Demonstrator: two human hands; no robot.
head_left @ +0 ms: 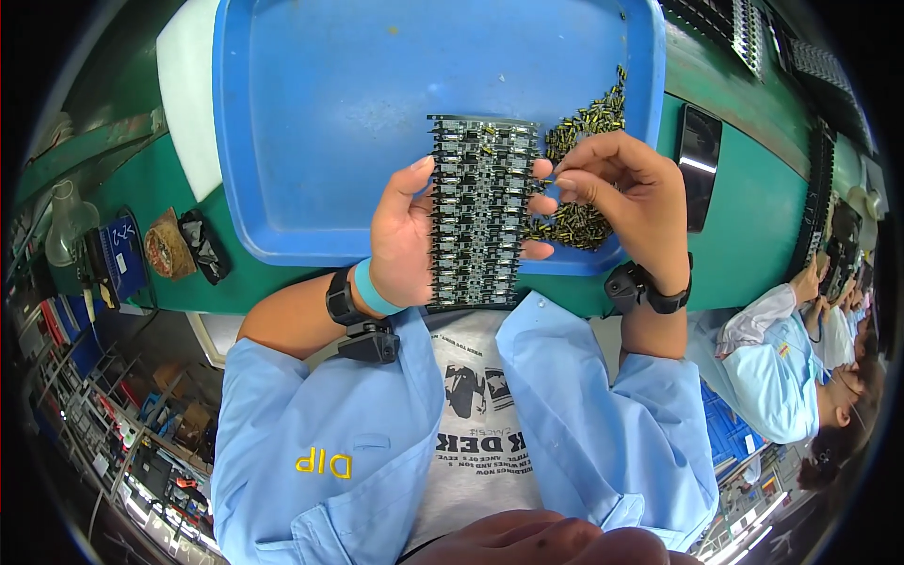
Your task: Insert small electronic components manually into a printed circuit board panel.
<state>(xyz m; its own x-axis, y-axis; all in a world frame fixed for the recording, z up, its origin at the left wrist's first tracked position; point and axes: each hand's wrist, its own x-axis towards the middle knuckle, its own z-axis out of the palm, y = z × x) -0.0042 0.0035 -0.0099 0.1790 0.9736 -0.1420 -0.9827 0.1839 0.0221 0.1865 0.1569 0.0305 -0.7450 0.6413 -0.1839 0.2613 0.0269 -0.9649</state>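
Note:
My left hand (407, 235) grips a long dark circuit board panel (478, 212) from behind, thumb on its left edge and fingertips showing at its right edge. The panel stands upright over a blue plastic tray (320, 113). My right hand (626, 193) pinches a small component (549, 181) between thumb and forefinger, right at the panel's right edge. Just behind my right hand, a heap of small dark and gold components (584, 141) lies in the tray's right side. Both wrists wear black bands.
The tray rests on a green bench (744, 217). A black phone (699, 165) lies right of the tray, a white sheet (188, 94) left of it. Dark board racks (744, 28) sit at the far right. A co-worker in light blue (782, 367) sits to my right.

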